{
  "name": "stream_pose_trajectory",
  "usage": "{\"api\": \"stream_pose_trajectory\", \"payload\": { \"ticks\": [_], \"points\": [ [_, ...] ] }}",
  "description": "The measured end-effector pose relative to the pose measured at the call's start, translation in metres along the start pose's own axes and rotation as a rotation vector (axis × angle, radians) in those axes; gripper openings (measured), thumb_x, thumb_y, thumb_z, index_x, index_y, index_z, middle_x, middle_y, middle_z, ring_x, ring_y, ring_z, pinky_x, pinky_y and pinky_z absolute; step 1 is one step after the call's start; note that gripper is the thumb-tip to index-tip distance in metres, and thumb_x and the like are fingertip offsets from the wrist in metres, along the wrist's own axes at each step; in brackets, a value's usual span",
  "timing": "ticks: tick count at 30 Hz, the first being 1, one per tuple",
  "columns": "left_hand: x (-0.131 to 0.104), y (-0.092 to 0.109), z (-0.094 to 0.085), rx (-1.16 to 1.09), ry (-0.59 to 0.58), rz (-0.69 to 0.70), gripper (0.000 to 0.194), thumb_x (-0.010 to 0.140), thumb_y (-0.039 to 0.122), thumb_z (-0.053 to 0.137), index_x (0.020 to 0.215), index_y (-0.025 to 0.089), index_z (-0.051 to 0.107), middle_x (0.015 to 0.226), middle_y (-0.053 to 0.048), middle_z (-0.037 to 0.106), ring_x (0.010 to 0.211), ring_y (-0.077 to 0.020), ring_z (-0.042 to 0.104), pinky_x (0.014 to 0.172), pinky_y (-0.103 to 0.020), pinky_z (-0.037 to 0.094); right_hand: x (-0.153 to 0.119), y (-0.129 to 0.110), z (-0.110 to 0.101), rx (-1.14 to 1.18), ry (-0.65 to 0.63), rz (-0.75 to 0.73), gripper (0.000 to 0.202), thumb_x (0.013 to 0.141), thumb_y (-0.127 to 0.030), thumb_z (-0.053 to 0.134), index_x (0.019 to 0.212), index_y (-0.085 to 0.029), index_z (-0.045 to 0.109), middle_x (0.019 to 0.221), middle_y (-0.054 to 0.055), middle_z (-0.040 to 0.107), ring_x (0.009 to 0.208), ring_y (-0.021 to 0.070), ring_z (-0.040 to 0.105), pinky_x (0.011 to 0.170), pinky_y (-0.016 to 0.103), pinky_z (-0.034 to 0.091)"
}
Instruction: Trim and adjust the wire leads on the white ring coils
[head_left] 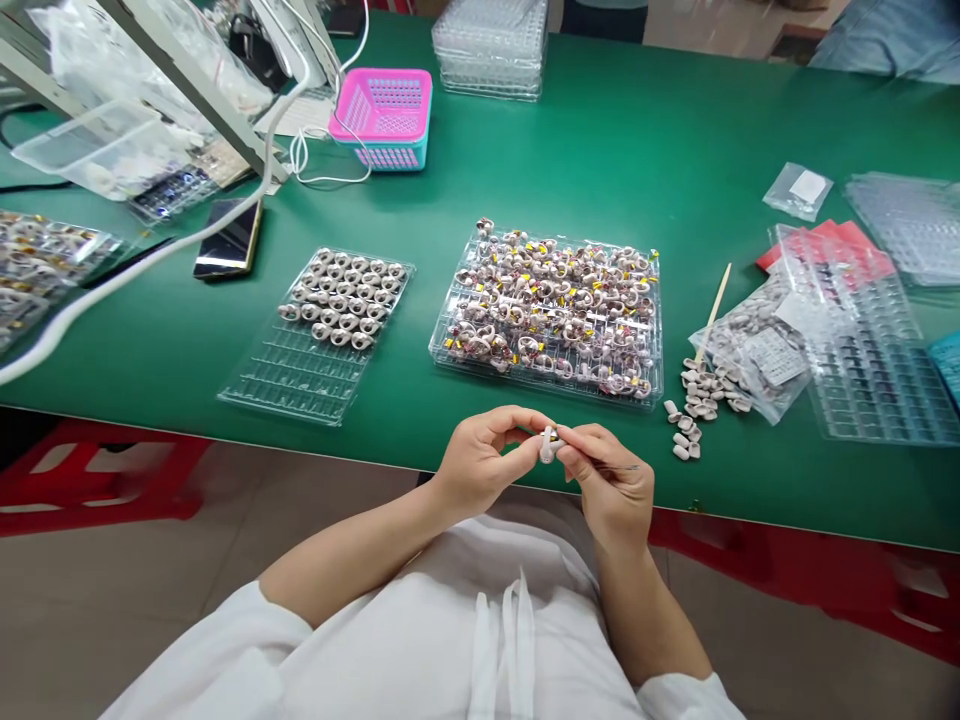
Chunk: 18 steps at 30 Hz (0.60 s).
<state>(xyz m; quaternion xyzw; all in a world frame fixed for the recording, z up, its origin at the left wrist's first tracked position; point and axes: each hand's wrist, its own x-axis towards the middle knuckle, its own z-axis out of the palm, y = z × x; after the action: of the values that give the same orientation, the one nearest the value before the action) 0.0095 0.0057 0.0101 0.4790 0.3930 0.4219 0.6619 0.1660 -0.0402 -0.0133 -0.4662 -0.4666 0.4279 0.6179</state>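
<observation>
Between my fingertips, just off the table's front edge, is a small whitish part. My left hand pinches it from the left. My right hand is closed at its right side and also has a thin metal tool between the fingers. Beyond my hands lies a clear tray full of small beige pieces with yellow and reddish bits. A second clear tray to the left bears rows of beige ring-like pieces in its far part. Loose beige caps lie to the right.
A pink and blue basket, a black phone and stacked clear trays stand farther back. A white cable crosses the left. Bags and empty trays lie right, beside a wooden stick.
</observation>
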Motion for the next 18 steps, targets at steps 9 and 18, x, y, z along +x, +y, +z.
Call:
{"api": "stream_pose_trajectory", "payload": {
  "ticks": [9,18],
  "points": [
    [-0.0014,-0.0018,0.0005,0.186,0.035,0.077,0.013,0.083,0.022,0.074,0.092,0.012,0.077,0.089,-0.010,0.077,0.080,-0.0179,0.071,0.073,-0.026,0.058,0.0017,0.0046,0.0024,0.083,0.035,0.052,0.023,0.083,-0.016,0.076,0.099,-0.031,0.080,0.083,0.002,0.072,0.059,0.0108,0.058,0.044,0.024,0.044],
    [-0.0001,-0.0003,-0.0002,0.338,0.027,0.266,0.011,0.086,0.017,0.070,0.092,0.014,0.078,0.083,-0.010,0.077,0.073,-0.0163,0.068,0.067,-0.026,0.054,0.0037,0.0045,0.0003,0.072,0.037,0.026,0.027,0.080,-0.012,0.077,0.098,-0.031,0.081,0.082,0.002,0.073,0.060,0.0112,0.059,0.042,0.023,0.045]
  ]
}}
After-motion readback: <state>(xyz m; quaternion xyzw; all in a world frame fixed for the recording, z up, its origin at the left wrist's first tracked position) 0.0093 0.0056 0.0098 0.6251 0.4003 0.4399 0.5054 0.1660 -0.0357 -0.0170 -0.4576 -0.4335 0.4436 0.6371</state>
